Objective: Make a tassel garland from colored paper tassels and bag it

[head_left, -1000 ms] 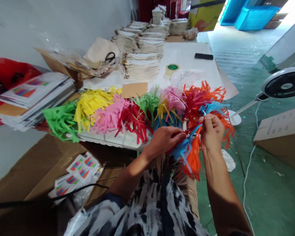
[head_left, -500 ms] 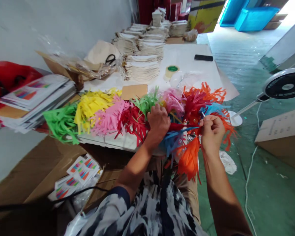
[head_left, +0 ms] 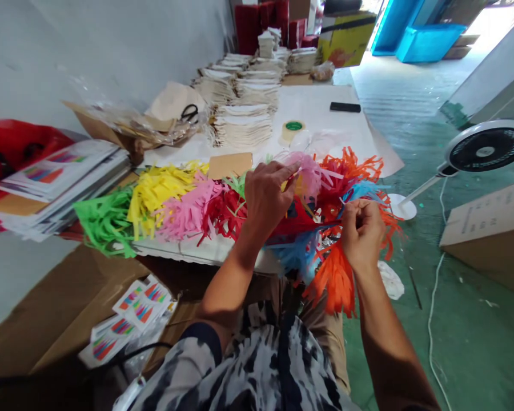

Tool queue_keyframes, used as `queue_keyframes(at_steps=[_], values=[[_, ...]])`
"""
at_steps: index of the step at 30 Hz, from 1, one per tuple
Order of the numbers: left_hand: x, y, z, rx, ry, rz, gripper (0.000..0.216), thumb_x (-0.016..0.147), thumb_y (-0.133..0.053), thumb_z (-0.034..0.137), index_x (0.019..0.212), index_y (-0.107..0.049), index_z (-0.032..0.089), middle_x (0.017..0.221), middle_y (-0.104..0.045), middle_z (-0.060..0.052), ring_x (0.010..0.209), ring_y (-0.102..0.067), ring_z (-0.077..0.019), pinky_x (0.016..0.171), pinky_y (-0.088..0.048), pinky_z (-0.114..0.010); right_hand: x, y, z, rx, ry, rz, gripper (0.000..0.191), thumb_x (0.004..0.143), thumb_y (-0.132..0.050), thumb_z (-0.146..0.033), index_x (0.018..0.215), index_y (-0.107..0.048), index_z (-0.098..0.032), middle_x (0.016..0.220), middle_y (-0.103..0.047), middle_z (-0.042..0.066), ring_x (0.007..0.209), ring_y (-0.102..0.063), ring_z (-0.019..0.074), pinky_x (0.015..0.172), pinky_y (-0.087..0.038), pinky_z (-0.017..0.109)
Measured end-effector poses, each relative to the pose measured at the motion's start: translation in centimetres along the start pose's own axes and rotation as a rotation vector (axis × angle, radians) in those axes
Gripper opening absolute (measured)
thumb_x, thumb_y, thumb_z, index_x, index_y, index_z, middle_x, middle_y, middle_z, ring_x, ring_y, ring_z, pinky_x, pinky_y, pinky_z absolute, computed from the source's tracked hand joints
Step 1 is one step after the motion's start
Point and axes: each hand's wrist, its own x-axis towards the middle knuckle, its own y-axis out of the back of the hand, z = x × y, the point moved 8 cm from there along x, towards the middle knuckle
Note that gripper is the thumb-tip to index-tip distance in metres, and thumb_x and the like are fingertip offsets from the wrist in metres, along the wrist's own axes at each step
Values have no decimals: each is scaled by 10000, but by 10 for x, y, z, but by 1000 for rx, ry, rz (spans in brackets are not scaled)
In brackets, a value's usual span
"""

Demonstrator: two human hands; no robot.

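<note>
A grey wall (head_left: 111, 40) is rising left of the white surface (head_left: 310, 105) here, green floor (head_left: 402, 342) is stretching away on the right, and bright light (head_left: 494, 24) is flooding in at the far end.

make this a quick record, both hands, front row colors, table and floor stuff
front row, from left: green tassel, yellow tassel, pink tassel, red tassel
left hand: right of these, grip unclear
right hand: pinching a thin white strip, above the orange tassel
table: tape roll, cream stacks
floor: white fan, cardboard box
</note>
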Motion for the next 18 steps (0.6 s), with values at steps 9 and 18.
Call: queue_keyframes(at_steps=[9, 18], values=[[29, -21, -79, -715, 473, 117, 175, 813, -688, 232, 894, -843, 220, 773, -733, -11, 645, -534, -107, 558, -397, -209, -9, -4, 5, -92, -28, -140, 258, 1067, -525, -452, 975, -602, -224, 669, -507, -53, 556, -439, 126, 581, -333, 293], [64, -8, -103, -762, 369, 194, 98, 769, -840, 269, 836, -783, 227, 637, -635, 33, 571, -555, -94, 539, -410, -221, -15, 5, -2, -185, 8, -236, 273, 1060, -509, -472, 961, -587, -229, 710, -591, -25, 599, -530, 153, 614, -376, 301]])
